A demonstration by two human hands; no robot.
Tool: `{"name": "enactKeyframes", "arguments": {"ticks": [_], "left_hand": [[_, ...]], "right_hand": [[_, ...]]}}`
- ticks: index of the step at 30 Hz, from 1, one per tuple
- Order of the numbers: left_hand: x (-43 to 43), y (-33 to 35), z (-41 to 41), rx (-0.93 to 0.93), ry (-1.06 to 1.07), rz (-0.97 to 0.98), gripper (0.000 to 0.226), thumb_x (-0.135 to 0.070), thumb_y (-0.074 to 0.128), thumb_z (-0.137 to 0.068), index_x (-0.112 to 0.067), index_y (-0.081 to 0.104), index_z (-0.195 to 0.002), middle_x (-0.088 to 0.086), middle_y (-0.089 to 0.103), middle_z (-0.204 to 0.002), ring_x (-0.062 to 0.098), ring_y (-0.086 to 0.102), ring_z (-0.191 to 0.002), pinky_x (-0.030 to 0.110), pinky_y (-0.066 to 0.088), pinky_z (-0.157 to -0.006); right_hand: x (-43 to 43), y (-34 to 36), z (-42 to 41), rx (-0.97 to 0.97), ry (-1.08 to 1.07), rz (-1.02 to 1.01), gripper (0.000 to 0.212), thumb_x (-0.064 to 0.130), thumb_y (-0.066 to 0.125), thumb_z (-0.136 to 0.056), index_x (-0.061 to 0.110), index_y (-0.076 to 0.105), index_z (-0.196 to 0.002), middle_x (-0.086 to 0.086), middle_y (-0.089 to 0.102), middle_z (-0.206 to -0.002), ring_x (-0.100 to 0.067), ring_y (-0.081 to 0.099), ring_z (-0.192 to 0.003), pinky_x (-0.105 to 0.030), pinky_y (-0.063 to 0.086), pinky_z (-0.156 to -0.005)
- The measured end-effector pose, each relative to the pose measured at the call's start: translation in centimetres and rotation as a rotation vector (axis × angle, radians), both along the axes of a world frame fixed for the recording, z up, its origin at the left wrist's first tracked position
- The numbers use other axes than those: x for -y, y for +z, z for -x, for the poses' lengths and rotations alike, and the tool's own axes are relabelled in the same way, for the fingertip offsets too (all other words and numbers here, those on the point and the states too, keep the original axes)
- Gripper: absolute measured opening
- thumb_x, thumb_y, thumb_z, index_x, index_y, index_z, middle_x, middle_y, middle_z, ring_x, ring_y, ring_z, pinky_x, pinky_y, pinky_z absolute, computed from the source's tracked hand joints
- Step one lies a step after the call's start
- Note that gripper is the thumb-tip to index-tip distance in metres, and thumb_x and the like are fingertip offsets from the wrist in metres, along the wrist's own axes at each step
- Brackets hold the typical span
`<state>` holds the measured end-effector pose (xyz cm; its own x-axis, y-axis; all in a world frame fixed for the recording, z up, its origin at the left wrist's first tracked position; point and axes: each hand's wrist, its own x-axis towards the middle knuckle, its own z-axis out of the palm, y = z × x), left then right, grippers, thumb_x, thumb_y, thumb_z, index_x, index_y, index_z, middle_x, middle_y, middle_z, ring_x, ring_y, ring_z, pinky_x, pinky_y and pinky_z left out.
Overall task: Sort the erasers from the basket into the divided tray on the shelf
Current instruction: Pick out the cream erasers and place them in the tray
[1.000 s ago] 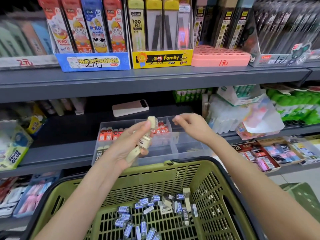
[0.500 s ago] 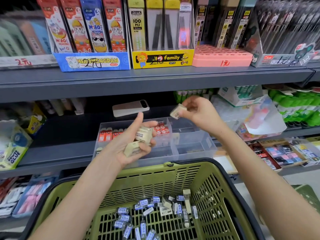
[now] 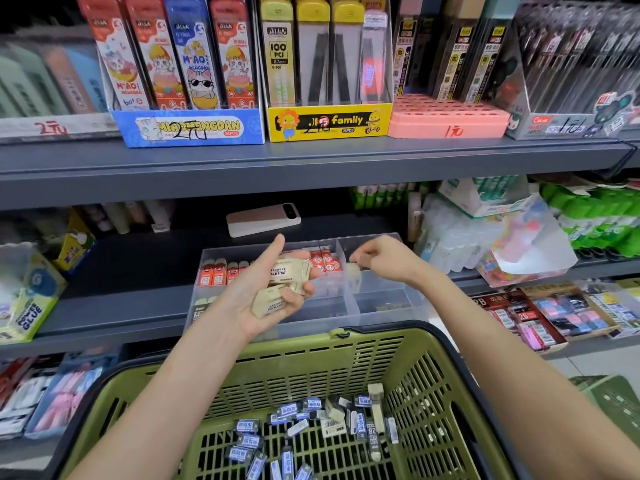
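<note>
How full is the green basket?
Partly full: a scatter of blue-labelled erasers lies on the basket floor, with bare mesh around them.

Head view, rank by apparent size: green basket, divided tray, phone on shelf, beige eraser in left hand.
1. green basket, nearest the camera too
2. divided tray
3. phone
4. beige eraser in the left hand

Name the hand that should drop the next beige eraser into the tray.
Right, probably. The right hand hangs over the divided tray, pinching one beige eraser at its right rear compartment. The left hand is occupied, gripping the stack of beige erasers just beside it.
</note>
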<state>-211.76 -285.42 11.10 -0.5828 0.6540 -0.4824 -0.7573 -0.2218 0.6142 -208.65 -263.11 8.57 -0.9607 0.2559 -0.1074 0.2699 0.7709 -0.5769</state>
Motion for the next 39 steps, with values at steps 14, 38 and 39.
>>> {"name": "enactKeyframes", "arguments": {"ticks": [14,38,39], "left_hand": [[-0.6,0.4,-0.8,-0.038,-0.163,-0.145,0.034,-0.025,0.057,-0.079,-0.003,0.064,-0.105,0.014,0.061,-0.087,0.018,0.055,-0.059,0.014,0.034,-0.028],[-0.2,0.0,0.2,-0.054,-0.024,-0.009,0.024,-0.017,0.055,-0.072,0.0,0.072,-0.067,0.013,0.058,-0.065,0.015,0.049,-0.045,0.016,0.035,-0.029],[-0.2,0.0,0.3,-0.05,-0.023,-0.007,0.024,-0.017,0.055,-0.072,0.0,0.072,-0.067,0.013,0.058,-0.065,0.015,0.049,-0.044,0.016,0.035,-0.029]], "right_hand": [[6.3,5.3,-4.4,-0.144,0.319,0.457,0.044,0.01,0.064,-0.086,0.014,0.054,-0.129,0.011,0.062,-0.101,0.014,0.055,-0.081,-0.008,0.04,-0.078],[-0.3,-1.0,2.0,-0.193,-0.19,0.043,0.028,0.033,0.074,-0.078,0.007,0.074,-0.088,-0.005,0.072,-0.086,-0.014,0.062,-0.072,-0.026,0.049,-0.068],[-0.1,-1.0,2.0,-0.16,-0.151,0.043,0.029,0.032,0.07,-0.082,0.004,0.074,-0.086,-0.009,0.072,-0.084,-0.018,0.063,-0.069,-0.03,0.052,-0.069]]}}
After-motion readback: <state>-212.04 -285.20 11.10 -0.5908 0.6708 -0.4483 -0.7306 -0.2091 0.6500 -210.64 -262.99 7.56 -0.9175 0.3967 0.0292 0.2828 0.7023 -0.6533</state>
